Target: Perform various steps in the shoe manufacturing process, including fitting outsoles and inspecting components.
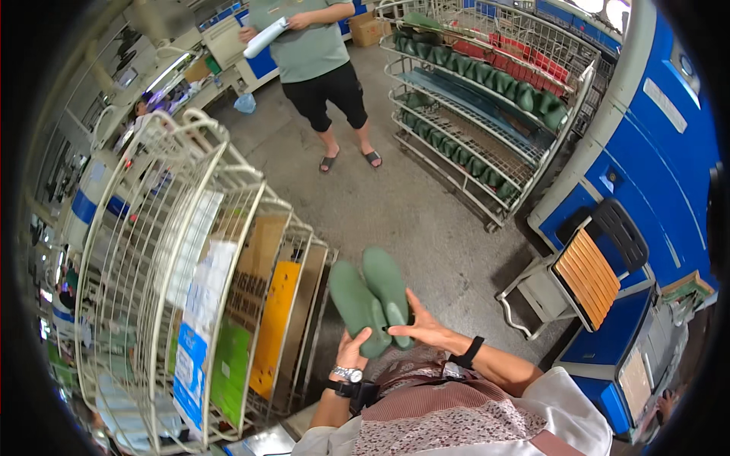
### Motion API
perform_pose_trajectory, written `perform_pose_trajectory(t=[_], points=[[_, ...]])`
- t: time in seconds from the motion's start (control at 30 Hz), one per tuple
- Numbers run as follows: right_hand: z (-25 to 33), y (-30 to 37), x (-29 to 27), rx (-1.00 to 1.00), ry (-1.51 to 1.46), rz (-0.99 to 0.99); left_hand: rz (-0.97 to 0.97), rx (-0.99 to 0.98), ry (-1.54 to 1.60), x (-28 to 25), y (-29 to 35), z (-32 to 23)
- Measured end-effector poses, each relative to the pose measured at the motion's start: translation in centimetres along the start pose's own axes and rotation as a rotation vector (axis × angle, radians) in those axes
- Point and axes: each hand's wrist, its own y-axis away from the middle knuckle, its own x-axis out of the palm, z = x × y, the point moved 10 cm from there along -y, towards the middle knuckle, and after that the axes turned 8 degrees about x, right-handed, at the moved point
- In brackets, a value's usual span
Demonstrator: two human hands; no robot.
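Note:
Two green shoe lasts, a left one (351, 295) and a right one (385, 277), are held side by side in front of my body, rounded toe ends pointing away from me. My left hand (352, 353) grips the heel end of the left last, thumb on top. Around the heel part of the right last, my right hand (420, 322) is closed, its thumb reaching across toward the gap between the two. The fingers beneath the lasts are mostly hidden.
At left stands a wire rack cart (262, 186) with cardboard and coloured boards. A rack (487, 129) holding rows of green lasts is at the far right. A person (308, 57) stands ahead. A slatted folding chair (585, 270) sits beside blue machinery (639, 163).

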Motion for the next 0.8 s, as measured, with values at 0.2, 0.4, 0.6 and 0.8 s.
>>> perform_pose_trajectory(t=[0.2,0.4,0.6,0.8], points=[[7.5,-7.5,-12.3,0.098,-0.367,-0.169,0.173,-0.052,-0.086,8.1,-15.6,-5.7],[13.8,-10.3,-27.2,-0.183,-0.389,-0.647,0.271,-0.056,-0.268,15.6,-29.3,-8.5],[21.6,-17.0,-40.3,-0.33,-0.245,-0.793,0.386,0.004,-0.401,24.4,-44.0,-10.3],[31.4,-27.7,-53.0,-0.387,-0.183,-0.813,0.519,0.115,-0.491,37.9,-58.1,-14.1]])
